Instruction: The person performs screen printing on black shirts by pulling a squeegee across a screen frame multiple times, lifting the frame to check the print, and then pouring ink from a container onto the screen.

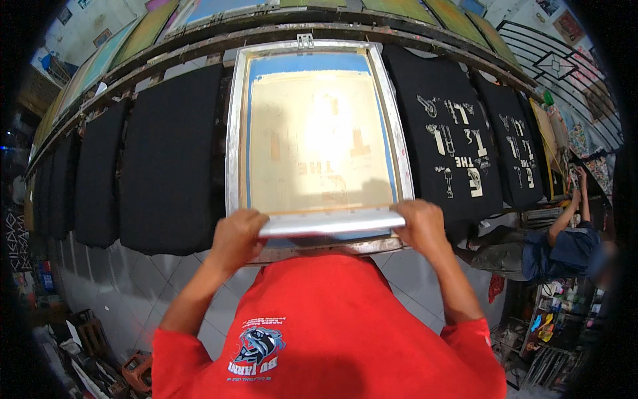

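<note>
A metal-framed printing screen (234,133) with blue borders and a cream mesh (286,139) lies in front of me, a faint design showing through it. Across its near part is a long silver squeegee (329,225). My left hand (238,236) is closed round the squeegee's left end, and my right hand (420,227) grips its right end. The squeegee's lower edge is mostly hidden by its handle.
Black fabric-covered boards (166,159) flank the screen, those on the right bearing cream prints (452,173). Behind stand tilted screens (435,16) along a rail. A co-worker (558,253) stands at the right beside a shelf of supplies (538,312). A tiled floor (153,292) shows below.
</note>
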